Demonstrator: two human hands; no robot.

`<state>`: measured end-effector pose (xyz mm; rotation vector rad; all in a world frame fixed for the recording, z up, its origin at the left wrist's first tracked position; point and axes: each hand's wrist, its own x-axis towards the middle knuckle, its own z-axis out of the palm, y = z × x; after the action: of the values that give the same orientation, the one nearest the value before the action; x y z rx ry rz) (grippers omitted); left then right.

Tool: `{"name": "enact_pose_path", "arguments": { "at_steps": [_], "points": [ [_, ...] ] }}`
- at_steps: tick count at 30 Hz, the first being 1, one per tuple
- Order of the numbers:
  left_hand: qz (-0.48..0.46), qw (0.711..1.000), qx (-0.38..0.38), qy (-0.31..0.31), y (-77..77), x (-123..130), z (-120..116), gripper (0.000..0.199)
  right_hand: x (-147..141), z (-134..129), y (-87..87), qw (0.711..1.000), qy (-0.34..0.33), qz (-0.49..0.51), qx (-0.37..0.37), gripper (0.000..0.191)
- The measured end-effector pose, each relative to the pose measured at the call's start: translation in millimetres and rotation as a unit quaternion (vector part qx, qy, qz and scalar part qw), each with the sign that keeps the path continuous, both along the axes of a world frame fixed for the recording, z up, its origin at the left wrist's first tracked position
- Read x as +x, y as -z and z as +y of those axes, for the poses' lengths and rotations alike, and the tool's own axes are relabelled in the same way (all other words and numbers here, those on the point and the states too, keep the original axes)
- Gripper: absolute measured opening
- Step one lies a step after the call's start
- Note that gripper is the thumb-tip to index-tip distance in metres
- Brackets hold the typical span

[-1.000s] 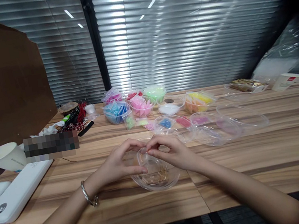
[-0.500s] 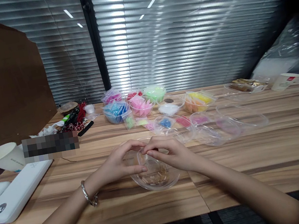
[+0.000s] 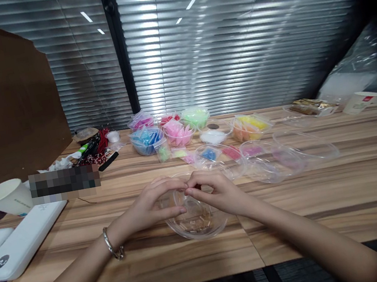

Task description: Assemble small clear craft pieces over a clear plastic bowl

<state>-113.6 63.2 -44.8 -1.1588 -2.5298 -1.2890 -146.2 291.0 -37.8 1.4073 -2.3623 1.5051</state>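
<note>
A clear round plastic bowl (image 3: 204, 232) stands on the table in front of me, partly covered by my hands. My left hand (image 3: 157, 199) reaches over its left side, thumb apart from the fingers. The left fingertips meet those of my right hand (image 3: 216, 190) above the bowl. On the right, thumb and index finger are pinched together; whatever they hold is too small or too hidden to make out. Clear rounded plastic and faint reflections show inside the bowl below my fingers.
Behind the bowl stand tubs with blue packets (image 3: 147, 141), pink packets (image 3: 178, 134) and yellow packets (image 3: 253, 123). Clear plastic lids (image 3: 268, 178) lie to the right. At left are a paper cup (image 3: 5, 198), a white power bank (image 3: 27, 240) and red-black wires (image 3: 101, 144).
My left fingers have moved slightly right, and their tips now touch the right fingertips. The right hand has barely moved, and the bowl stays in place.
</note>
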Motion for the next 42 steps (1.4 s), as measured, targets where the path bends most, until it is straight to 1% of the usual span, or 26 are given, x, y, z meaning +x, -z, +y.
{"name": "enact_pose_path", "arguments": {
  "at_steps": [11,14,21,25,28,32,37,40,42],
  "points": [
    [0.007,1.000,0.001,0.001,0.1,-0.6,-0.3,0.039,1.9,0.1,-1.2,1.000,-0.006,0.000,-0.004,0.012],
    [0.009,1.000,0.001,-0.001,0.9,-1.1,-0.7,0.040,0.8,0.5,-1.3,1.000,-0.008,-0.011,-0.003,0.013],
    [0.007,1.000,0.007,0.000,2.0,-1.8,-1.5,0.042,-3.3,0.4,1.3,0.997,-0.035,-0.066,-0.014,0.013],
    [-0.002,1.000,0.006,-0.001,0.8,-0.9,-0.6,0.044,-3.4,-0.1,2.3,0.997,-0.023,-0.072,-0.028,0.010],
    [-0.007,1.000,0.003,-0.009,0.7,-0.7,0.0,0.048,-2.3,0.2,3.8,0.996,-0.012,-0.085,-0.035,0.012],
    [-0.012,1.000,0.001,-0.012,0.4,-0.6,0.0,0.048,-1.5,0.6,4.7,0.997,-0.006,-0.078,-0.028,0.012],
    [-0.010,1.000,-0.004,-0.014,-0.2,0.2,0.5,0.047,-1.3,0.7,1.6,0.998,0.000,-0.065,-0.022,0.012],
    [0.016,0.999,0.001,-0.035,1.2,0.2,1.4,0.048,-1.5,1.7,0.7,0.999,0.008,-0.032,-0.025,0.010],
    [0.038,0.998,0.002,-0.058,3.1,-0.1,1.9,0.051,-1.8,2.7,0.0,1.000,0.012,-0.014,-0.010,0.009]
  ]
}}
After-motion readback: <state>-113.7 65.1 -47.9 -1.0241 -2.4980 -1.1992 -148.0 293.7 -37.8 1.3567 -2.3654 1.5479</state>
